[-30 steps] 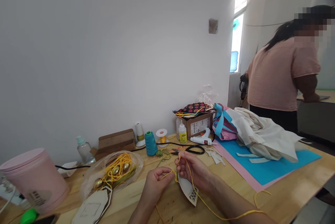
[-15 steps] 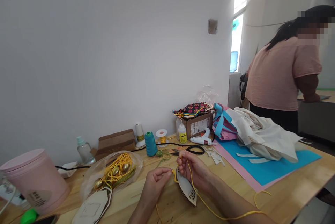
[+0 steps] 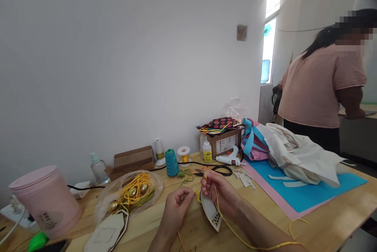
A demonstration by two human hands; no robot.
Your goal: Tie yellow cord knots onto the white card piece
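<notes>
The panel (image 3: pixel 208 207) hangs between the 2 hands, near the front of the bench (image 3: pixel 147 226) – a pale, curved leaf shape with its cutwork end pointing to about 5 o'clock. Yellow cord (image 3: pixel 230 230) is looped at its 11 o'clock edge. The left hand (image 3: pixel 176 209) is at the panel's 9 o'clock, thumb and forefinger nearly closed in a pinch on the cord beside the loops; the exact strand cannot be made out. The right hand (image 3: pixel 221 192) is at 1 o'clock, its fingers curled in and thumb and forefinger closed on cord, with the panel's upper end against the lower fingers. From there, cord trails over the right forearm toward 4 o'clock. The panel looks light, thin and fairly stiff, so it should keep its shape but swing or twist easily when hung by the cord. Its solid middle, or both long edges, would make the safest hold; the cutwork looks the most fragile. The cord looks soft, limp and perhaps a little slippery – best pinched close to the loops, with light, even tension. The scissors (image 3: pixel 225 170) lie toward 12 o'clock, the teal spool (image 3: pixel 172 164) toward 11.
</notes>
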